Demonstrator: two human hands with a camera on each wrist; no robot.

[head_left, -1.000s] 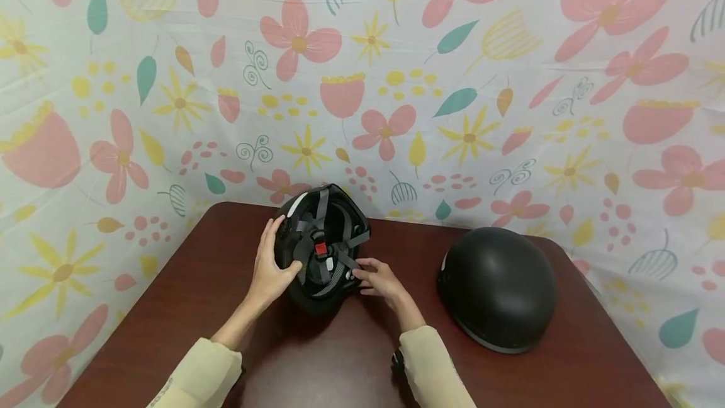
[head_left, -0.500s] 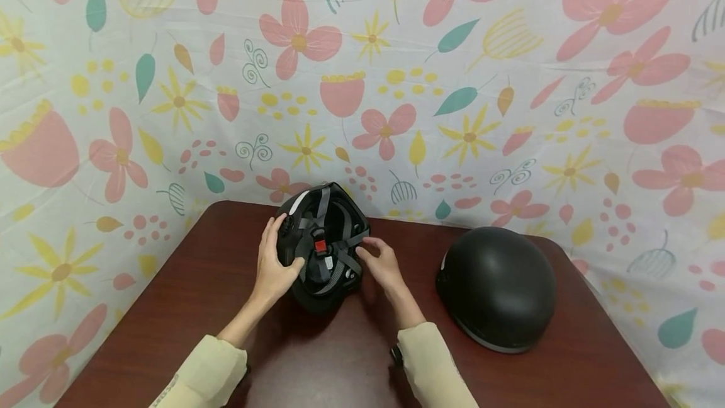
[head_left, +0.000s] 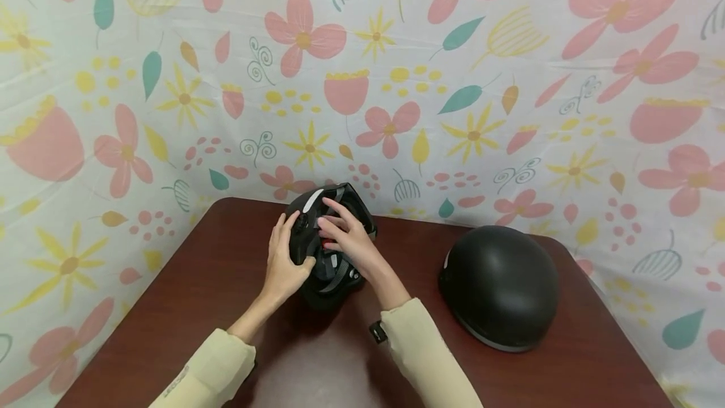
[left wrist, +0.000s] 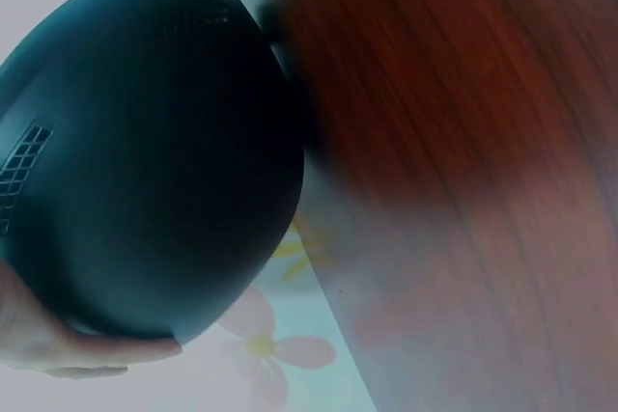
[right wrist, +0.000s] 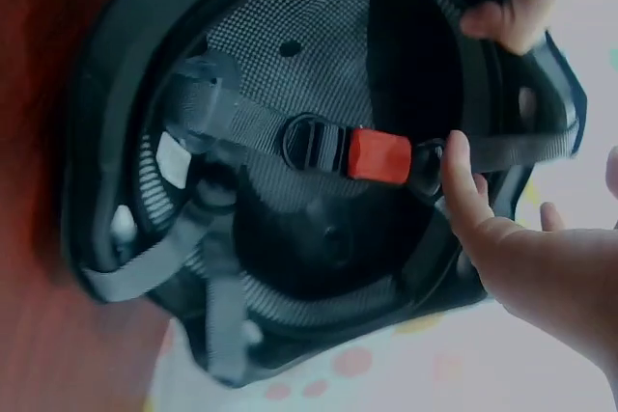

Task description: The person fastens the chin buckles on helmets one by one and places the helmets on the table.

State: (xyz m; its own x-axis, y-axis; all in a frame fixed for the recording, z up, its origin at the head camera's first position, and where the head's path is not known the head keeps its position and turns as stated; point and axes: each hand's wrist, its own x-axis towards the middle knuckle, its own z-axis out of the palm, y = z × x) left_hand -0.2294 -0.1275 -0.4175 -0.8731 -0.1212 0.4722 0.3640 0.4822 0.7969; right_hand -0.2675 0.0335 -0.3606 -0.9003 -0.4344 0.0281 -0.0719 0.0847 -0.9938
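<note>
A black helmet [head_left: 331, 291] is tilted with its padded inside towards the head camera. My left hand [head_left: 286, 269] grips its left rim, thumb at the inner edge, fingers on the shell; the left wrist view shows that hand [left wrist: 58, 340] against the smooth shell [left wrist: 164, 171]. Over the opening is my right hand [head_left: 357, 244], fingers apart. In the right wrist view a red buckle [right wrist: 379, 155] joins grey straps [right wrist: 253, 125]; a finger of the right hand [right wrist: 550, 267] is beside the strap near the buckle, contact unclear. The left hand's fingers [right wrist: 521, 7] hold the rim.
A second black helmet [head_left: 498, 288] stands dome up on the right of the dark red-brown table [head_left: 187, 282]. Behind the table hangs a flower-patterned cloth [head_left: 362, 36]. A small black device [head_left: 377, 332] shows at the right sleeve.
My right hand has moved from the helmet's right rim up and left, over its opening. The left hand keeps its grip, and the helmet appears slightly further right.
</note>
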